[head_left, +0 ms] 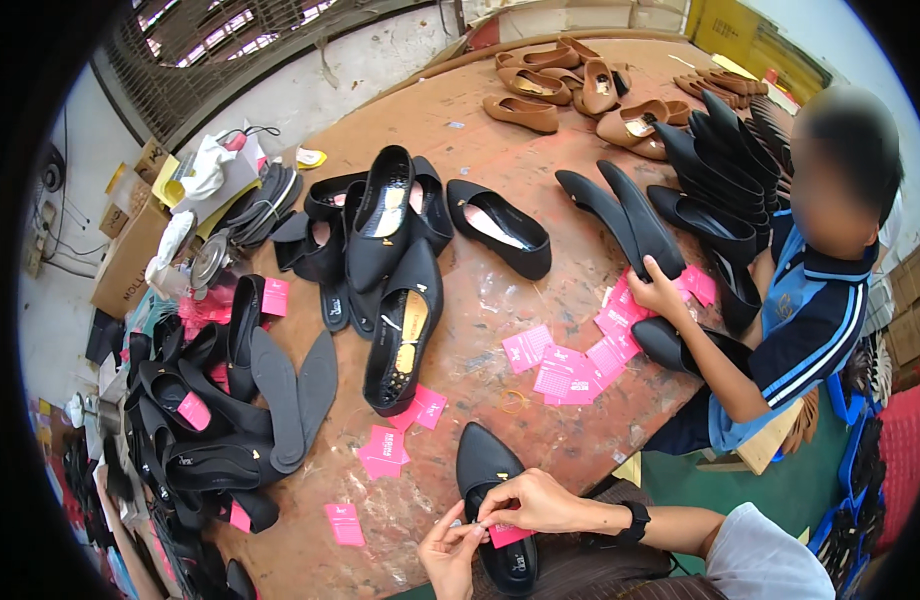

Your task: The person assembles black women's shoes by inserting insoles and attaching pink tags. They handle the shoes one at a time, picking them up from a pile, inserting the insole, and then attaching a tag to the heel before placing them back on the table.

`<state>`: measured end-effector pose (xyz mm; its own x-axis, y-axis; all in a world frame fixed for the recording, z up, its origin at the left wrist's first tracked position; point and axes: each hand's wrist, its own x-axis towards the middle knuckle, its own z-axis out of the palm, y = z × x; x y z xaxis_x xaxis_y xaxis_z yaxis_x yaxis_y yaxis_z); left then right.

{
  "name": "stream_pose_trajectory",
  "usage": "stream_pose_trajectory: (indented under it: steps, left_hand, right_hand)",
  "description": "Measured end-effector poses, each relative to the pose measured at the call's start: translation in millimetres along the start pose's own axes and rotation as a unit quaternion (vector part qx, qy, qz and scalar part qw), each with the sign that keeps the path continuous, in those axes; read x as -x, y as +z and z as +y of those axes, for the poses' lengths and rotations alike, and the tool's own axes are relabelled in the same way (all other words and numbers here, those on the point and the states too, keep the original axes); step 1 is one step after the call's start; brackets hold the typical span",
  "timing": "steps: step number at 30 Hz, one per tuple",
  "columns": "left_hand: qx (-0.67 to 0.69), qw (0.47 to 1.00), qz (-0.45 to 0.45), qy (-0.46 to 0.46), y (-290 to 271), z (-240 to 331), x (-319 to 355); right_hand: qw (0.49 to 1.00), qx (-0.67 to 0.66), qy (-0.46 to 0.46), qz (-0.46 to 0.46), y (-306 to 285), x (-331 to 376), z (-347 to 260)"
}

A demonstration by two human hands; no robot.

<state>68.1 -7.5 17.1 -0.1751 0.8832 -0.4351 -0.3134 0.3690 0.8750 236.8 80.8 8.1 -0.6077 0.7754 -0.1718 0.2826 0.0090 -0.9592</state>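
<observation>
At the table's near edge, a black pointed flat shoe (487,455) lies with its toe pointing away from me and a small gold ornament on its front. Over its opening, my left hand (452,552) and my right hand (536,502) meet with their fingertips pinched together. Whatever is between the fingertips is too small to make out. A pink card tag (510,534) shows just below my right fingers, over the shoe. My right wrist wears a dark watch (635,521).
Loose pink tags (565,375) lie on the brown table (480,370). Black shoes (385,220) are piled ahead, and more black shoes (200,420) with insoles (298,400) lie left. Tan shoes (540,85) stand at the far side. A person (780,310) on the right holds black shoes (620,215).
</observation>
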Motion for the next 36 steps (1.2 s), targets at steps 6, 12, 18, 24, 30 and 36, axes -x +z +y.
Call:
stream_pose_trajectory:
  steps: [6, 12, 18, 24, 30, 36]
  left_hand:
    - [-0.008, 1.000, -0.005, -0.012, -4.3, 0.8, 1.7]
    - [0.026, 0.999, 0.014, 0.026, 7.0, 9.6, 3.5]
    - [-0.225, 0.954, 0.144, 0.134, 24.5, 23.8, 9.4]
    - [-0.384, 0.919, 0.047, 0.072, -12.2, 7.2, 21.7]
    - [-0.395, 0.843, 0.295, 0.213, -147.8, 197.5, 21.6]
    - [-0.458, 0.742, 0.391, 0.294, -442.4, 381.7, -13.2]
  right_hand:
    - [0.999, -0.028, 0.018, -0.008, -1.6, -5.2, 0.2]
    - [0.996, -0.086, 0.017, -0.010, 3.6, -4.9, -10.7]
    - [0.995, 0.057, -0.076, 0.028, -28.2, -34.1, -33.6]
    - [0.935, 0.231, -0.186, 0.193, -106.0, -176.8, -87.1]
    - [0.872, 0.389, -0.296, -0.029, -33.4, -278.8, -91.8]
    - [0.705, 0.480, -0.511, -0.106, 99.6, -340.7, -66.0]
